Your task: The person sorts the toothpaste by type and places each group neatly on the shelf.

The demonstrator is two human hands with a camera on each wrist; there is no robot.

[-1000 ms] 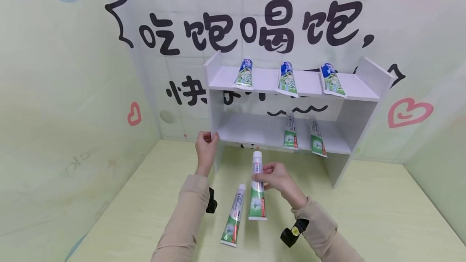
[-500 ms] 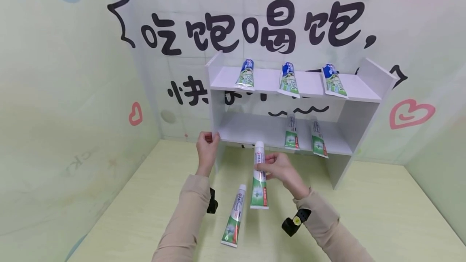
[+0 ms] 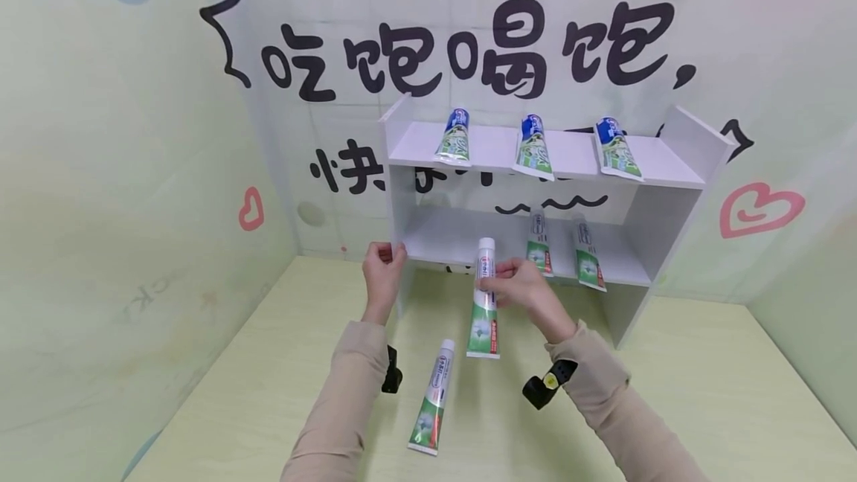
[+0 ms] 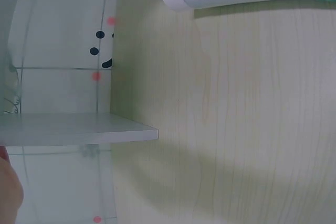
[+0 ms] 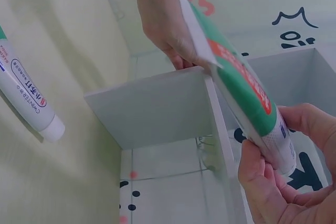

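My right hand (image 3: pixel 532 294) pinches a white-and-green toothpaste tube (image 3: pixel 483 322) by its upper part, cap end up, in front of the lower board of a white two-tier shelf (image 3: pixel 445 233). The right wrist view shows thumb and fingers on either side of that tube, its flat crimped end towards the left hand. At the shelf's left side panel (image 5: pixel 163 111), my left hand (image 3: pixel 383 274) grips the front edge with curled fingers. A second toothpaste tube (image 3: pixel 431 400) of the same kind lies on the table between the forearms, cap towards the shelf.
Two matching tubes, one nearer the middle (image 3: pixel 538 251) and another farther right (image 3: pixel 589 257), lie on the lower board. Along the top board are three blue-and-green tubes, at left (image 3: pixel 455 138), middle (image 3: pixel 533 147) and right (image 3: pixel 617 149). A printed wall (image 3: pixel 335 13) stands behind.
My right hand has raised its toothpaste tube and carried it forward and slightly right, towards the lower board. The left hand stays at the side panel, and the tube on the table has not moved.
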